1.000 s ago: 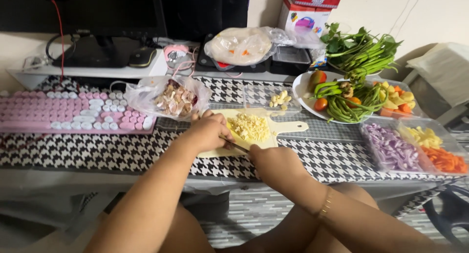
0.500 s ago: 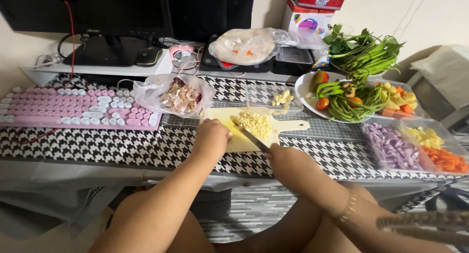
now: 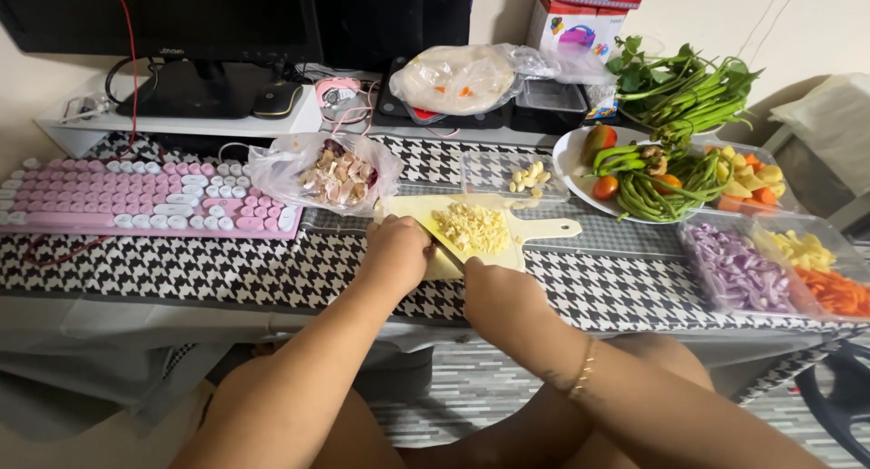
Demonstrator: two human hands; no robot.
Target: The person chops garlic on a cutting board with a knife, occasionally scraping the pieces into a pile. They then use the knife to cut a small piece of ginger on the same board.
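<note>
A pale yellow cutting board (image 3: 544,229) lies on the houndstooth table cover, with a heap of chopped garlic (image 3: 471,226) on it. My right hand (image 3: 501,292) grips a knife (image 3: 444,249) whose blade points up-left across the board's near side. My left hand (image 3: 396,249) rests curled on the board's left edge, beside the blade tip. A clear tray with peeled garlic cloves (image 3: 526,176) sits just behind the board.
A pink keyboard (image 3: 136,202) lies at left, a plastic bag of garlic skins (image 3: 335,174) beside it. At right stand a plate of green beans and tomatoes (image 3: 634,183) and trays of chopped purple onion (image 3: 734,270) and carrot (image 3: 829,288). A monitor stands behind.
My right hand has drawn the knife back towards me and to the left; the blade now lies lower on the board. The left hand has stayed on the board's left edge.
</note>
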